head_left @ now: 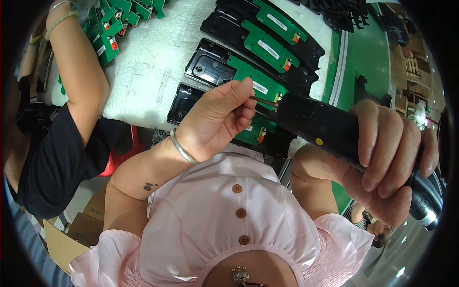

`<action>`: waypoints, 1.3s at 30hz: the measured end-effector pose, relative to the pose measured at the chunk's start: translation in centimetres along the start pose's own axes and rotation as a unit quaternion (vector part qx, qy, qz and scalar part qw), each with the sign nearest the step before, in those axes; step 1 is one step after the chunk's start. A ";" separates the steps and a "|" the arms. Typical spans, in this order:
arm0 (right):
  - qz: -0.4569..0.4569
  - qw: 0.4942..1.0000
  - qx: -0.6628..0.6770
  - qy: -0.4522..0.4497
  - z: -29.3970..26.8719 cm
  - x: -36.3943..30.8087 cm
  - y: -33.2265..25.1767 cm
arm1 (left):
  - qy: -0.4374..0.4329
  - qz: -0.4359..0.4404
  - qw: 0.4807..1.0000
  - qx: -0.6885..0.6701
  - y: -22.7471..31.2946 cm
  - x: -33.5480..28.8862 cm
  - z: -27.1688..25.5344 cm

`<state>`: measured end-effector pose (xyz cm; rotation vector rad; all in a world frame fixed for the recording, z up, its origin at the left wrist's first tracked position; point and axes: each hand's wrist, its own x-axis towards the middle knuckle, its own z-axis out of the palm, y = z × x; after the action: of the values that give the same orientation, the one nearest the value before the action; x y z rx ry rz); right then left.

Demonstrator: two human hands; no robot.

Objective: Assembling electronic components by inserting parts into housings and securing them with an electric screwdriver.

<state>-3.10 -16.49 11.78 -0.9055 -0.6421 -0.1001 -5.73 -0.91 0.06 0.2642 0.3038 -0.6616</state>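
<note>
My right hand point(389, 153) is wrapped around a black electric screwdriver point(320, 122), which lies nearly level and points left. Its thin metal bit point(264, 101) reaches the closed fingers of my left hand point(217, 112). What those fingers pinch at the bit's tip is too small and hidden to make out. Beneath both hands, black plastic housings point(210, 62) stand in a row, each fitted with a green circuit board point(270, 50) with a white label and a red-and-white connector. My left hand and the screwdriver partly cover the nearest housings.
White foam sheeting point(148, 62) covers the work surface. Loose green circuit boards point(107, 40) are piled at the far left, beside another person's arm point(79, 67). Black plastic parts point(342, 14) lie at the far right. A green surface point(366, 57) runs beyond, and an open cardboard box point(67, 244) stands lower left.
</note>
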 end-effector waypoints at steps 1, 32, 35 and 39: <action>0.011 1.000 -0.012 -0.003 0.0 0.1 0.0 | 0.000 0.000 1.000 0.000 0.0 0.0 0.0; 0.042 0.986 -0.162 0.001 -2.5 -1.5 4.5 | -0.004 -0.140 0.989 0.043 -1.5 -2.3 -0.8; 0.057 0.980 -0.187 0.035 -2.7 -1.9 5.1 | -0.013 -0.136 0.987 0.086 -0.8 -2.3 -0.8; 0.058 0.977 -0.201 0.047 -2.7 -1.9 5.4 | -0.021 -0.127 0.983 0.132 -0.3 -2.4 -0.4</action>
<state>-1.47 -15.47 5.71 -1.3199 -0.4854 -0.1707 -7.84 0.32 0.48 0.4697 0.2107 -0.9608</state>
